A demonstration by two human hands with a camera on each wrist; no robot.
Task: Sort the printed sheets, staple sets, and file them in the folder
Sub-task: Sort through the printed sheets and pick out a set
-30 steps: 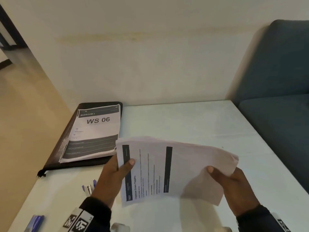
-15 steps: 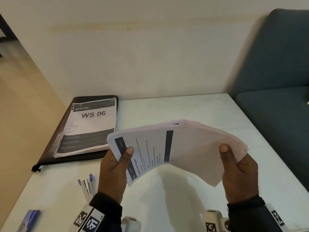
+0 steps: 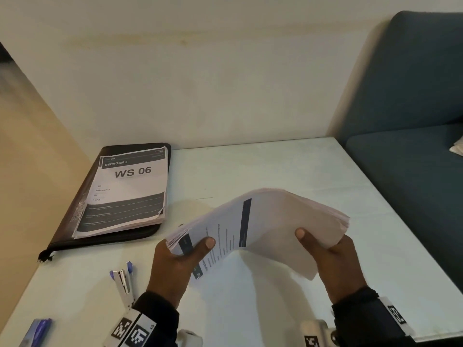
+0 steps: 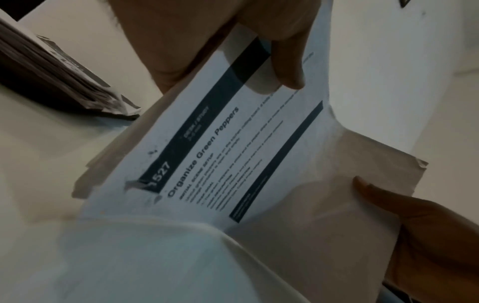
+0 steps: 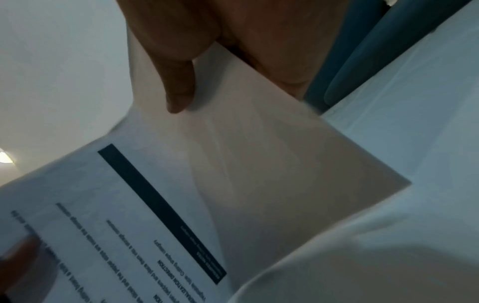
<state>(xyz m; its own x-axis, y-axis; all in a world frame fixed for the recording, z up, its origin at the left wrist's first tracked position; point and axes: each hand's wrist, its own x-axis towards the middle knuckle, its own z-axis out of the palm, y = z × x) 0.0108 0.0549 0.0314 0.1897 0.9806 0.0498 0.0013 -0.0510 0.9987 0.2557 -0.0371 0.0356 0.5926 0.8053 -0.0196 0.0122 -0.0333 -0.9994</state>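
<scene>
Worktop [image 3: 275, 166] is white, set against a wall, with a blue sofa [image 3: 413, 121] at its right edge. At the far left a black folder [image 3: 110, 237] lies closed and flat, and a second stack [image 3: 130, 191] headed "WS 06" lies on it, long axis running away from the person. The sheets [image 3: 270, 221] are held up off the worktop in front of the person, bowed upward in the middle, long axis running left to right between the hands. The folder lies ahead and left of them, well apart. Stapler [image 3: 124, 284] lies on the worktop just beside the left wrist, pointing away from the person; a blue item [image 3: 37, 331] at the near left corner is too blurred to name.

Left hand [image 3: 178, 266] grips the sheets' left end, thumb on top over the dark header bar, fingers curled under. Right hand [image 3: 335, 264] grips the right end the same way, thumb on the blank part.

Likely step: squaring or thumbing the sheets before stapling. The left hand is nearer both stapler and folder, so the right would probably keep the sheets.
</scene>
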